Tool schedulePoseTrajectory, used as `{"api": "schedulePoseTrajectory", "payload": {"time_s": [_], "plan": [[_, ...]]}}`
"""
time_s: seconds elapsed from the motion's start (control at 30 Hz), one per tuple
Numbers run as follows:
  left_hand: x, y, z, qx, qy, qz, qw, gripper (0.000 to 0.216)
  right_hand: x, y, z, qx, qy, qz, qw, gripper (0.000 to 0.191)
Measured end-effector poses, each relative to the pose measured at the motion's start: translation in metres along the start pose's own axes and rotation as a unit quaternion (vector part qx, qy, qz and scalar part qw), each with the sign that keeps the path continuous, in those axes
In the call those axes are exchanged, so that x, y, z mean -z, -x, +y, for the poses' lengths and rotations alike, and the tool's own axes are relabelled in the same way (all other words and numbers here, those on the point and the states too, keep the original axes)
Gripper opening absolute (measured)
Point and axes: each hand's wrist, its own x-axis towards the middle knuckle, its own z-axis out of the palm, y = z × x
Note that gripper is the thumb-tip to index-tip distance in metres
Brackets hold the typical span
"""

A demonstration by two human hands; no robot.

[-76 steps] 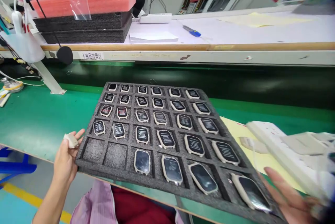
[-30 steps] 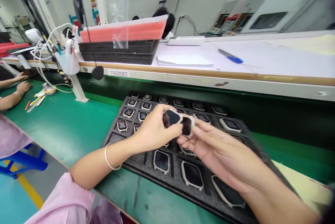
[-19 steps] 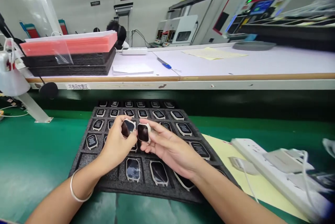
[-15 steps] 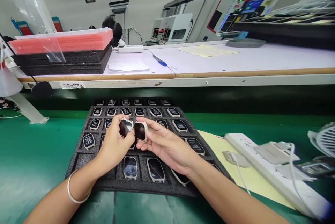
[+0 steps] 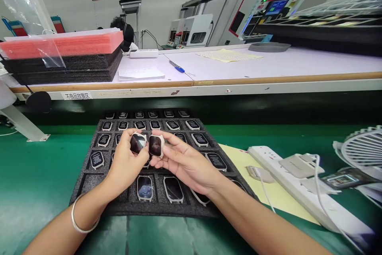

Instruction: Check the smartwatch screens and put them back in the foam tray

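Between the thumb and fingers of my left hand (image 5: 127,161) is a smartwatch body (image 5: 137,143) with a dark, shiny screen and no strap. My right hand (image 5: 185,159) grips a second strapless smartwatch (image 5: 156,146), its dark screen facing me. The two watches are side by side, nearly touching. Both hands are above a black foam tray (image 5: 143,209) with rows of compartments. Many pale-framed watches lie in it; those in the far rows show white text, while a near-row watch (image 5: 145,188) has a dark screen. My hands and forearms hide some compartments.
Right of the tray lie a yellow sheet (image 5: 231,155), a white power strip (image 5: 286,183) with plugs and cables, and a small fan (image 5: 362,151). A raised shelf (image 5: 227,68) behind carries foam stacks (image 5: 68,64), paper and a blue pen (image 5: 177,66). A person's head shows beyond.
The whole view has shifted slightly, so the scene sits a little further left and more of the fan shows. Both hands keep hold of the two watches in nearly the same pose.
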Motion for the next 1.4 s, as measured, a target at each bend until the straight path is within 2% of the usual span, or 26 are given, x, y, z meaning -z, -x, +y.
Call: {"api": "schedulePoseTrajectory", "payload": {"time_s": [0.5, 1.07, 1.4], "plan": [[-0.0007, -0.0001, -0.0016, 0.001, 0.015, 0.012, 1.000, 0.032, 0.0015, -0.0001, 0.0023, 0.013, 0.015, 0.003, 1.000, 0.040], [0.0008, 0.0021, 0.0005, -0.018, -0.008, 0.016, 1.000, 0.029, -0.0023, 0.0034, -0.0002, 0.024, 0.028, -0.031, 0.999, 0.036], [0.0013, 0.0022, 0.0022, -0.015, 0.008, 0.014, 1.000, 0.028, -0.0044, 0.0042, -0.0022, 0.020, 0.019, -0.019, 0.999, 0.037]]}}
